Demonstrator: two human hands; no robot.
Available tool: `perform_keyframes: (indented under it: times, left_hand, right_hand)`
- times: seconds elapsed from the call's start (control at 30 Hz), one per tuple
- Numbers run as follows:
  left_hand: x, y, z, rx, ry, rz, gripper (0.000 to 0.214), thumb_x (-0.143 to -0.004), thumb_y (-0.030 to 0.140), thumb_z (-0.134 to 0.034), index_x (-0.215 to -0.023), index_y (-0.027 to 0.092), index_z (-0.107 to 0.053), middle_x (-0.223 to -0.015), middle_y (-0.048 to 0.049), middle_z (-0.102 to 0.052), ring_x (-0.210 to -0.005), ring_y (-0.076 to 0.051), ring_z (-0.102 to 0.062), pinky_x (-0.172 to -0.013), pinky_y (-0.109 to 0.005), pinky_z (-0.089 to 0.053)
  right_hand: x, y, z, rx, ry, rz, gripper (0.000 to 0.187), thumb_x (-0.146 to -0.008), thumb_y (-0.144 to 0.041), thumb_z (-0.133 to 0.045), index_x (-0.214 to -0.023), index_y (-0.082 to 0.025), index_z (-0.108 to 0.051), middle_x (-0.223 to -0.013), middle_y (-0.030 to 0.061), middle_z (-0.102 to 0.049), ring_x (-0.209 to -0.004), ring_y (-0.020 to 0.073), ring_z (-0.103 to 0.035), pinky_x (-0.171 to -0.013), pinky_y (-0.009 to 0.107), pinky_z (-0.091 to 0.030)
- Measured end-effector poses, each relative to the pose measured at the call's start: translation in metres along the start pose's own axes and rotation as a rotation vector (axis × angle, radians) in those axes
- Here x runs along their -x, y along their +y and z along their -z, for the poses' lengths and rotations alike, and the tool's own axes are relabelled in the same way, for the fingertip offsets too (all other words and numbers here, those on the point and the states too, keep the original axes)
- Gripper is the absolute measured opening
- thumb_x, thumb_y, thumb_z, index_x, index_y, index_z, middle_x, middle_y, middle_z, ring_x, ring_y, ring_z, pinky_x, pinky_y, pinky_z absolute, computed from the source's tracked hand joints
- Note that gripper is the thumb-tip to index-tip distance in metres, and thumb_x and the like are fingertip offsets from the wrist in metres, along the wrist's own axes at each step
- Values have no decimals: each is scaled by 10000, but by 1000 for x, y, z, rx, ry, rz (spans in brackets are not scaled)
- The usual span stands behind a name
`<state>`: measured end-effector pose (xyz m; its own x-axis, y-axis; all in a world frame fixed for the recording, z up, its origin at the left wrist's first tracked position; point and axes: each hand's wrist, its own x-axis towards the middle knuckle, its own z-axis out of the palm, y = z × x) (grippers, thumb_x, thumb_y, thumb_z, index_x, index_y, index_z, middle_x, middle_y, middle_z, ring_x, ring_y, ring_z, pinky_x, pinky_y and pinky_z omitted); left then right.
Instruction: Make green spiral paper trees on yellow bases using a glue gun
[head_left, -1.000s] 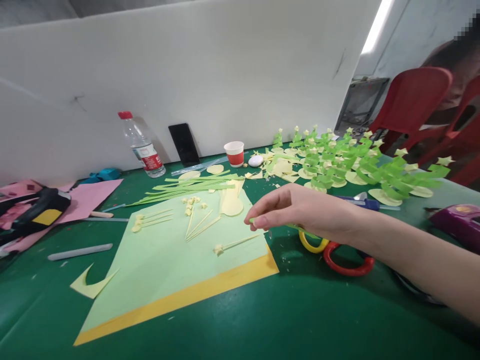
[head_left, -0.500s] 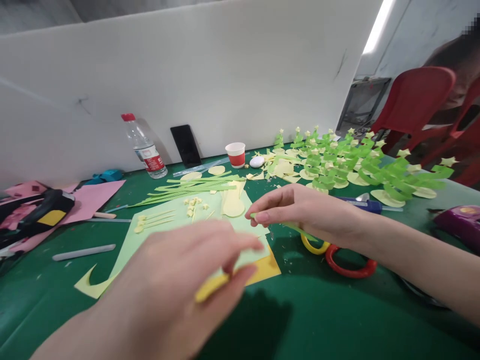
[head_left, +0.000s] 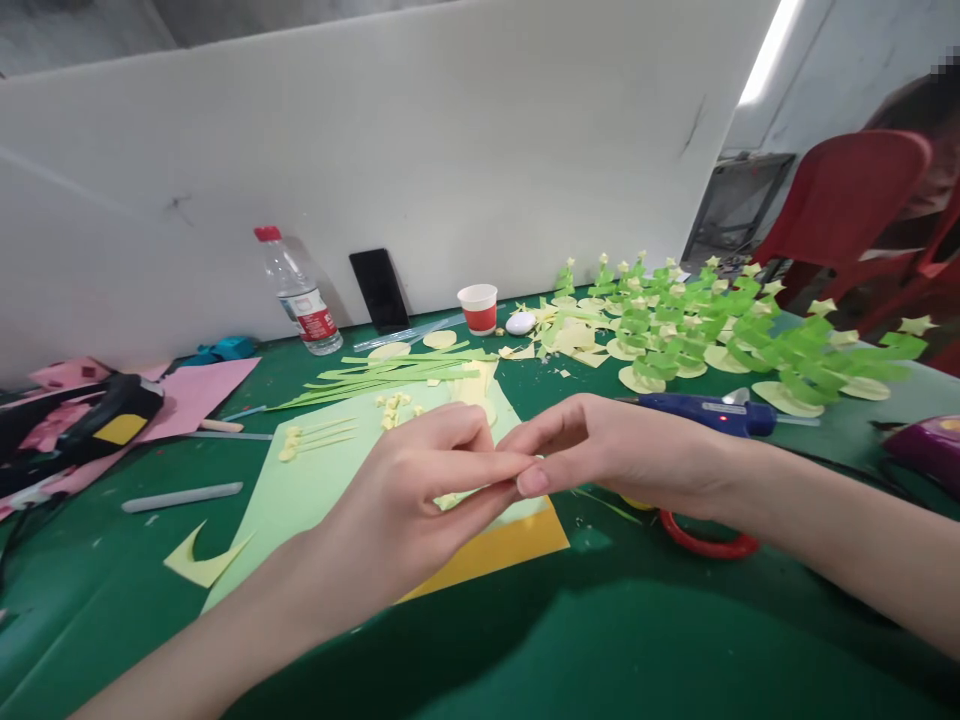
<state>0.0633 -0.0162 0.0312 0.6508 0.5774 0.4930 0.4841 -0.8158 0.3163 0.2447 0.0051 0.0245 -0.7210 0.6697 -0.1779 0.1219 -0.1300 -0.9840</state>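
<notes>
Over the pale green sheet (head_left: 255,500), my left hand (head_left: 435,490) and my right hand (head_left: 615,455) meet at the fingertips. My left thumb and forefinger are pinched together, and what lies between them is hidden. My right hand is closed in a pinch too. A thin green paper strip (head_left: 611,506) trails out beneath it, its other end hidden by the fingers. On the sheet lie small pale yellow paper stars (head_left: 391,410) and thin yellow paper strips with star ends (head_left: 322,440). More green paper strips (head_left: 375,375) lie behind the sheet.
Paper plants with green spirals (head_left: 675,330) crowd the back right. A blue glue gun (head_left: 697,412) and red-handled scissors (head_left: 709,540) lie by my right forearm. A bottle (head_left: 304,305), phone (head_left: 380,290) and paper cup (head_left: 480,308) stand along the white panel (head_left: 450,150).
My left hand has moved away from me and up to my right fingertips, its fingers now pinched. My right hand has dropped slightly, and the green strip now hangs lower under it.
</notes>
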Motion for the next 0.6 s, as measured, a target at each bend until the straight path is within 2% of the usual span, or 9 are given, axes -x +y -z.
perform_keyframes:
  times: [0.17,0.23,0.33,0.4,0.5,0.6]
  left_hand:
    - [-4,3,2,68,8,62,208,-810,173,-485,-786,186,-691,-549,37,-388,-505,-77,-386,-447,-192,-298]
    - [-4,3,2,79,-19,112,197,-795,175,-506,-750,181,-698,-537,39,-394,-498,-76,-385,-443,-193,-295]
    - [-3,2,1,133,6,147,121,-740,182,-586,-719,199,-704,-527,47,-405,-484,-69,-383,-431,-188,-284]
    - [-3,2,-1,184,34,169,69,-688,191,-644,-633,203,-684,-514,56,-398,-478,-65,-375,-429,-185,-279]
    - [-5,6,-2,222,22,264,170,-634,169,-688,-500,173,-583,-499,66,-385,-479,-61,-365,-445,-181,-286]
    - [-7,9,-4,247,24,318,264,-624,171,-695,-464,155,-485,-496,75,-378,-474,-56,-341,-450,-179,-282]
  right_hand:
    - [1,-3,9,78,-100,7,182,-655,-186,-662,-834,-213,-645,-809,-40,-571,-765,60,-497,-667,174,-377]
    - [1,-4,11,94,-126,-1,197,-643,-182,-668,-836,-205,-634,-811,-36,-561,-770,65,-488,-648,173,-376]
    - [1,-4,10,107,-148,-16,172,-653,-196,-659,-823,-196,-626,-806,-38,-556,-750,59,-485,-637,170,-372]
    - [1,-5,7,113,-124,-29,124,-668,-220,-653,-785,-190,-627,-781,-45,-559,-724,48,-480,-633,163,-364]
    - [1,-4,-1,104,-77,-25,77,-698,-254,-633,-714,-179,-623,-697,-51,-557,-683,43,-476,-635,160,-360]
    - [1,-3,-7,80,-37,2,97,-712,-256,-617,-654,-179,-605,-622,-55,-530,-644,52,-465,-637,177,-362]
